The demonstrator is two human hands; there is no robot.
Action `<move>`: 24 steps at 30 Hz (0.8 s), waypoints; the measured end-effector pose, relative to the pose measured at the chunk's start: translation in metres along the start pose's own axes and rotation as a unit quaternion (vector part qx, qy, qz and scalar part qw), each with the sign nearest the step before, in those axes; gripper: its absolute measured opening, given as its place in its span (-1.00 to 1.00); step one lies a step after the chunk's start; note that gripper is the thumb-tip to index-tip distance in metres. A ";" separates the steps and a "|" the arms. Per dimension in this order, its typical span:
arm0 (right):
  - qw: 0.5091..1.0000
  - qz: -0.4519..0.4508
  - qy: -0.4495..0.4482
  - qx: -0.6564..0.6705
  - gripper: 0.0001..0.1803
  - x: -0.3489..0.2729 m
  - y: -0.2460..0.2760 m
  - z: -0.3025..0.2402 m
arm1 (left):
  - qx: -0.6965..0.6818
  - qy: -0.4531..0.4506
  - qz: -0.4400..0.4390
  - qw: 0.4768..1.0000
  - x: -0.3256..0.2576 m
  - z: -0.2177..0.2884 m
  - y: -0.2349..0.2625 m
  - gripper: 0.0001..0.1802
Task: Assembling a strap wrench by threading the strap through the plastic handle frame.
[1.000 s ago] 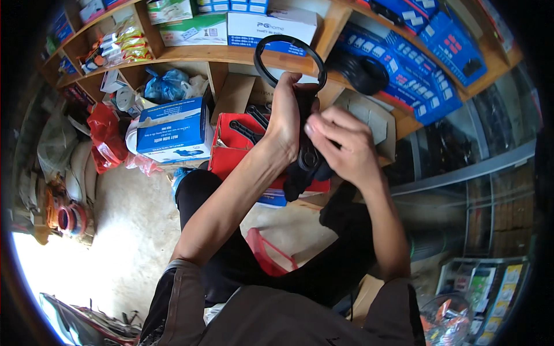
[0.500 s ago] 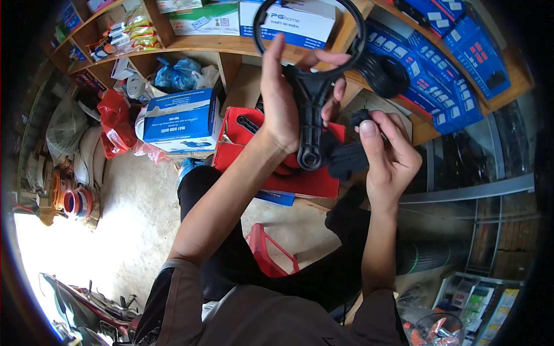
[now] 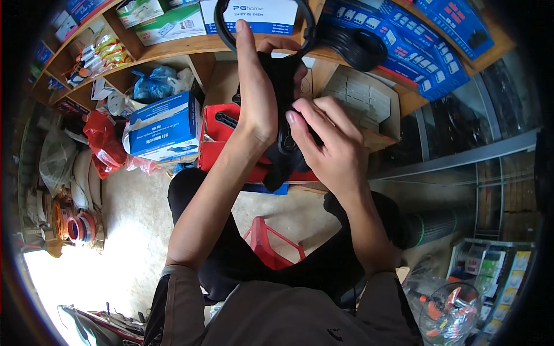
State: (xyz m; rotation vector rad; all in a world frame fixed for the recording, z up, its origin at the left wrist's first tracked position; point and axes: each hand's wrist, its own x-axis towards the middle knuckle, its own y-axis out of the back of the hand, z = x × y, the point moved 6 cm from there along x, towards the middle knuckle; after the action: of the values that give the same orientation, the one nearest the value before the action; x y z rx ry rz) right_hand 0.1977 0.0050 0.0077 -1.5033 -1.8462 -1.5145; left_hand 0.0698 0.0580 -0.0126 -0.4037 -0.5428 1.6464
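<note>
My left hand (image 3: 258,101) is raised at the upper middle, fingers wrapped round a black plastic bracket (image 3: 310,36) with a large ring on top and a ribbed stem below. The thumb points up along the ring's left side. My right hand (image 3: 334,135) is closed in a pinch against the stem's right side. Whatever lies between its fingertips is hidden behind them. Below both hands is an open red box (image 3: 213,155), with a black ribbed arm (image 3: 227,119) at its left. Dark material hangs below the stem, too indistinct to name.
A blue and white carton (image 3: 164,124) stands left of the red box. Wooden shelves (image 3: 167,56) with boxes and bags curve across the back. Coiled black cable (image 3: 360,49) lies at the right. A red plastic stool (image 3: 268,245) is between my knees.
My right hand has moved left and up, bringing the small black knob it pinched to the bracket's stem, where it is now hidden. The left hand still grips the bracket; the view has shifted.
</note>
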 end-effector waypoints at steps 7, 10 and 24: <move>0.991 -0.065 -0.030 0.112 -0.84 0.002 -0.015 -0.002 | 0.013 -0.060 0.084 0.995 0.003 0.019 0.024 -0.24; 0.989 -0.061 -0.028 0.132 -0.84 0.002 -0.012 -0.004 | -0.022 -0.047 0.041 0.998 -0.002 0.025 0.014 -0.23; 0.997 0.006 -0.025 0.071 -0.81 -0.007 -0.015 -0.008 | -0.003 -0.094 0.109 0.990 0.002 0.024 0.032 -0.75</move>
State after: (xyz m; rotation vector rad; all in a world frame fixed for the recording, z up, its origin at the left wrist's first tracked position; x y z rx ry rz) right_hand 0.1848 -0.0038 -0.0019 -1.4950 -1.9260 -1.3219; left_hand 0.0293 0.0544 -0.0106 -0.3228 -0.6630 1.9068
